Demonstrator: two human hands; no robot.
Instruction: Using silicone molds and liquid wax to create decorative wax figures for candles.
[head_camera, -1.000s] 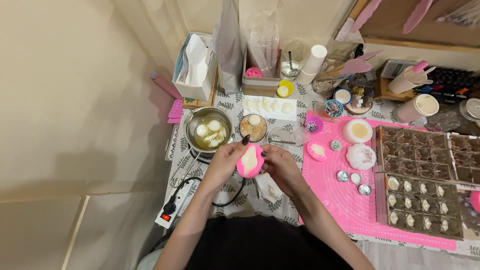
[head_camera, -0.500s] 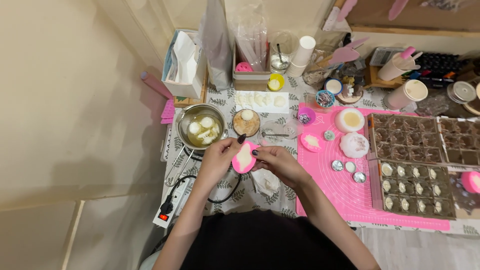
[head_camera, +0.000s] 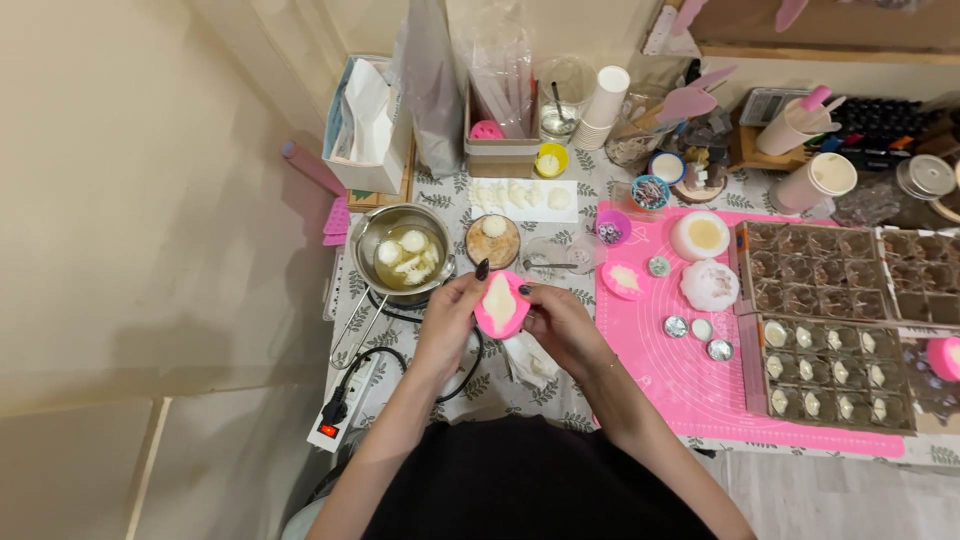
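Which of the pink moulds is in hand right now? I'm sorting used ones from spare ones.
The pink silicone mould with cream-white filling, held above the table between the left hand and right hand. The smaller pink mould lies untouched on the pink mat.

Left hand (head_camera: 447, 318) and right hand (head_camera: 560, 322) hold a soft pink silicone mould (head_camera: 501, 306) between them, above the surface with the leaf-patterned cloth (head_camera: 560, 405). Mould cavity filled with pale, cream-coloured solid. Thumbs at the mould's upper rim, grip closed from both sides. Round steel pot (head_camera: 403, 255) with yellowish liquid and white lumps just beyond left hand. Flat pink silicone mat (head_camera: 665, 385) to the right.
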